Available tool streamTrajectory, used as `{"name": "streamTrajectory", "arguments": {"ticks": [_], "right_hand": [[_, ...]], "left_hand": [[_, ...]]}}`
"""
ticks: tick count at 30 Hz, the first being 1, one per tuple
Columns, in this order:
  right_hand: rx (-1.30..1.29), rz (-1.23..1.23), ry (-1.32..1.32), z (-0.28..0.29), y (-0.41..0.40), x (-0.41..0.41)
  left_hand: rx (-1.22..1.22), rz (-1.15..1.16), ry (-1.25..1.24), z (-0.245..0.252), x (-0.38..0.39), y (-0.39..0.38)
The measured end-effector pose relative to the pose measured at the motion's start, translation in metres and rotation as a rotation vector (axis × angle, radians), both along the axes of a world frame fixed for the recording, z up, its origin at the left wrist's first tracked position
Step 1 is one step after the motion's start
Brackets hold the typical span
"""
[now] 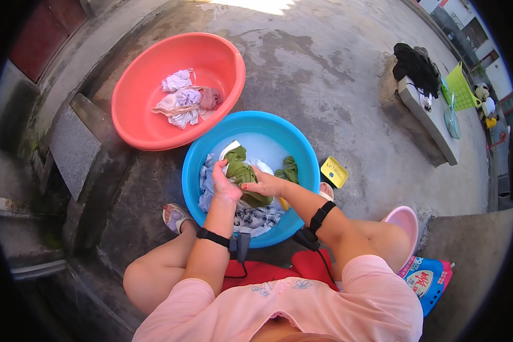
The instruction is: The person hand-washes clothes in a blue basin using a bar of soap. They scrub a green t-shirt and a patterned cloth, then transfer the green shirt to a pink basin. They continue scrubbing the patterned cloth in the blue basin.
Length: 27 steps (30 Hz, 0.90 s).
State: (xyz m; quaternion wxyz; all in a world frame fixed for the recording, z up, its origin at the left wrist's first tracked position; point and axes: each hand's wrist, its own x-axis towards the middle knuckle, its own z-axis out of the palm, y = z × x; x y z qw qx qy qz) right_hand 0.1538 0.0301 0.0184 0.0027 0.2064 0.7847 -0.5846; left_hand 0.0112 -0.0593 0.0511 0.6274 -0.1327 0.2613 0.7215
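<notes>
A blue plastic basin with cloudy, sudsy water stands on the ground before me. Over it, my left hand and my right hand grip a bunched olive-green garment with a white edge between them. In the basin below lie a dark plaid cloth, a light blue cloth at the left and another green cloth piece at the right. A yellow object shows partly beside my right forearm.
A red plastic basin with pale wet clothes touches the blue one. A yellow soap dish lies right. Further right, a stone slab bears black clothing. A pink basin and a blue detergent bag are near my right knee.
</notes>
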Motion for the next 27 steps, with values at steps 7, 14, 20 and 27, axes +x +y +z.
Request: {"name": "streamTrajectory", "arguments": {"ticks": [7,14,20,27], "right_hand": [[0.699,-0.048,0.198,0.056,-0.052,-0.018],[0.755,-0.388,-0.275,0.053,-0.034,-0.036],[0.678,-0.314,-0.144,0.045,-0.021,-0.025],[-0.036,-0.393,0.007,0.028,0.027,-0.015]], "left_hand": [[-0.068,-0.089,-0.472,-0.045,0.005,-0.012],[-0.2,-0.053,-0.036,-0.062,0.037,-0.008],[0.087,0.015,0.009,-0.048,0.041,0.0],[0.128,-0.063,0.152,-0.012,0.04,-0.002]]}}
